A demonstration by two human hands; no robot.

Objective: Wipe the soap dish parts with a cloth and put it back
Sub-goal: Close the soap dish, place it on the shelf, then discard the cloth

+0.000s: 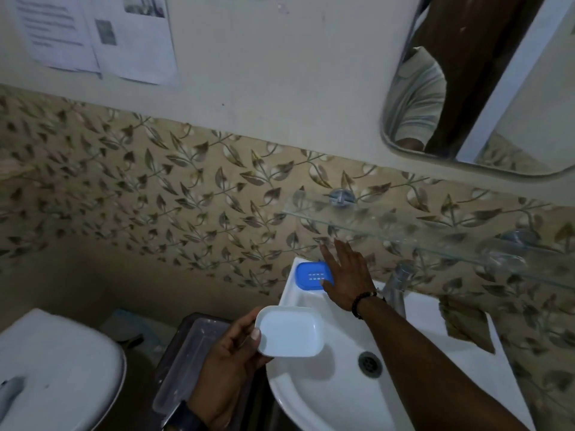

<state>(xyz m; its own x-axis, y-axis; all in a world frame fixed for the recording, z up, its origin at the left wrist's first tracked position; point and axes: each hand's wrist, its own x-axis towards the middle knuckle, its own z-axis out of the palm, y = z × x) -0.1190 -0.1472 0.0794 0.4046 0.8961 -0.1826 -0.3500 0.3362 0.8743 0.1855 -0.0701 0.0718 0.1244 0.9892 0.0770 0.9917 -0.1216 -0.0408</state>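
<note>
My left hand [230, 353] grips the white soap dish base [291, 332] by its rim, thumb on top, above the washbasin [326, 399] edge. My right hand [348, 275], fingers straight, touches the blue drain insert [311, 275] on the basin's back corner. Judged: both are light, stiff plastic, possibly slick. Best to pinch them at the rims.

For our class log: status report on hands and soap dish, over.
Left hand grips white plastic tray. Right hand open at blue slotted insert on white basin corner. Nothing blocking.
</note>
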